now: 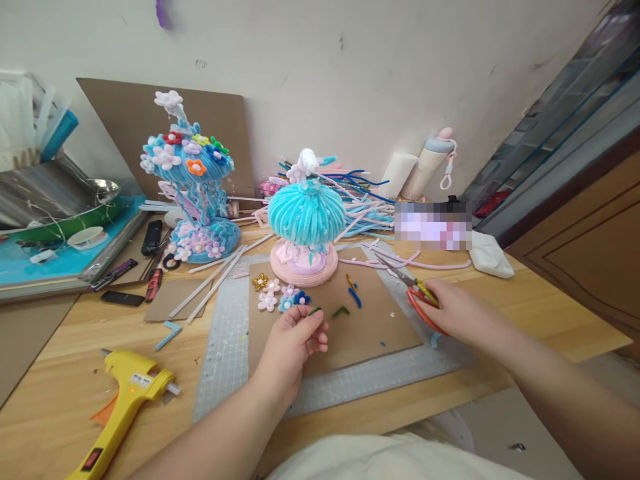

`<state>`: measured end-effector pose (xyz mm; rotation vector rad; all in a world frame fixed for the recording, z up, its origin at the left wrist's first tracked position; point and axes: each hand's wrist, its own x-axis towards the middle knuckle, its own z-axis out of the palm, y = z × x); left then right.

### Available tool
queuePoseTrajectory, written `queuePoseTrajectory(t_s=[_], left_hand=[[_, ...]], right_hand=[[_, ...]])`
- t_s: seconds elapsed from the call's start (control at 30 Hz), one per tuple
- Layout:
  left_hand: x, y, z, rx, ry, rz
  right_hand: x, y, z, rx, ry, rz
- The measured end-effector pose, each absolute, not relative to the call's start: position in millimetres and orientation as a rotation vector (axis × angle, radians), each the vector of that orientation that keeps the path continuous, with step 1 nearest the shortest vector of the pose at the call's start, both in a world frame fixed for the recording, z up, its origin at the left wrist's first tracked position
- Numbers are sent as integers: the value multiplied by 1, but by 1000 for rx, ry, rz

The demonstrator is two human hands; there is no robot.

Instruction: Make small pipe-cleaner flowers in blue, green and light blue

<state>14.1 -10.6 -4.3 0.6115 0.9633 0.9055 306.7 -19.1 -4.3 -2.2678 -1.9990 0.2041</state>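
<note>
My left hand [297, 333] pinches a short dark green pipe cleaner piece [315, 311] above the brown cardboard [370, 333]. To the right, my right hand [447, 303] grips orange-handled scissors [423, 297], blades pointing toward the upper left. Another green pipe cleaner piece [341, 311], bent, lies between my hands, with a blue pipe cleaner piece [355, 297] beyond it. Several small pipe cleaner flowers [287, 298] sit just past my left hand. Behind them stands a turquoise dome-topped pipe cleaner figure [307, 212] on a round pink base [304, 263].
A yellow glue gun [135, 383] lies at the left front. A flower-covered blue pipe cleaner figure [190, 167] stands back left. Loose pipe cleaners [370, 217] pile against the wall beside a bottle [429, 167]. The grey cutting mat [220, 353] lies under the cardboard.
</note>
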Motion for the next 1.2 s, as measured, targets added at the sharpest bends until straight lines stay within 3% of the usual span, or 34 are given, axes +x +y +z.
queuePoseTrajectory(t_s=[0.37, 0.53, 0.67, 1.03, 1.2], left_hand=[[14, -9, -5, 636, 980, 881], [13, -9, -4, 662, 984, 850], [14, -11, -5, 697, 989, 836], [11, -5, -8, 1005, 990, 852], [10, -4, -1, 1045, 1019, 967]], right_hand=[[368, 1, -31, -2064, -1982, 34], [353, -31, -3, -1643, -2351, 821], [342, -40, 0, -1578, -2422, 1066], [252, 27, 8, -1666, -2040, 379], [186, 14, 20, -1360, -1813, 1191]])
